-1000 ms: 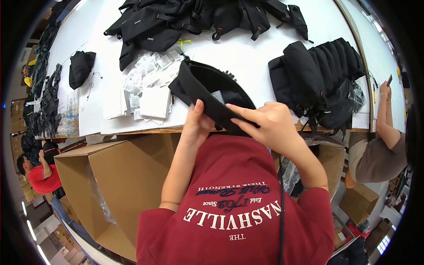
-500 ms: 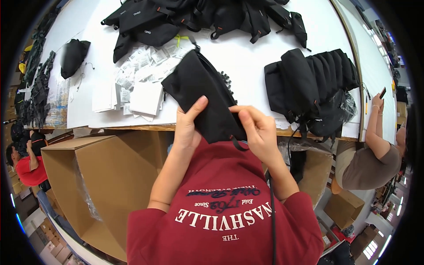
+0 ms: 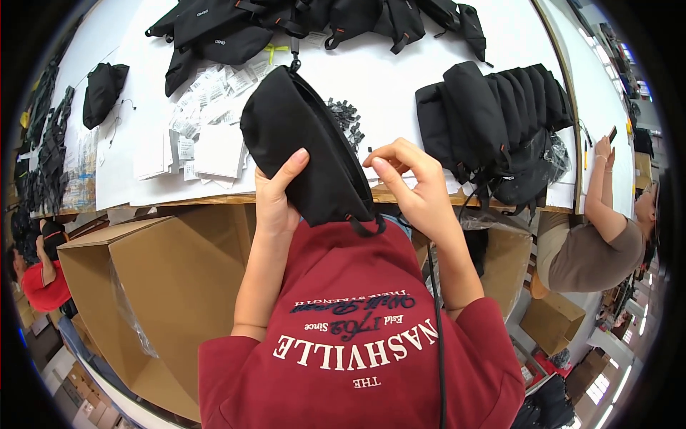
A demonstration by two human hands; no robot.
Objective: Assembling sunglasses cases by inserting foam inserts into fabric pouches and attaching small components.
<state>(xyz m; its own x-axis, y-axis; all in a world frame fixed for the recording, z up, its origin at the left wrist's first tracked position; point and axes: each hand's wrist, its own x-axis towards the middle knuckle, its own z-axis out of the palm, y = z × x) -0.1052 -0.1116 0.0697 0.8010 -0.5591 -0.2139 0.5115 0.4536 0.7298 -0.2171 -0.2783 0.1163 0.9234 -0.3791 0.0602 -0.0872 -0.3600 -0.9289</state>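
A black fabric pouch (image 3: 296, 154) with a zip along its right side is tilted in front of me, over the table's near edge. My left hand (image 3: 280, 196) is closed around its left side, thumb on top. The side slit looks parted, with a dark gap. A strap loop hangs at the pouch's lower end, and a clip shows at its top. Just right of the pouch, apart from it, my right hand (image 3: 414, 182) has thumb and index fingertip close together. A tiny dark bit shows by that fingertip; I cannot make out what it is.
Small black pieces (image 3: 345, 114) lie behind the pouch. White labels and cards (image 3: 218, 150) are left of it. Black pouches stand in a row (image 3: 514, 107) at right; more lie heaped (image 3: 229, 36) at the back. A cardboard box (image 3: 171, 286) stands below left. Another person (image 3: 597, 243) is at right.
My right hand has come away from the pouch's side, and the slit now gapes wider. The pouch and my left hand have shifted slightly left, turning the pouch more upright.
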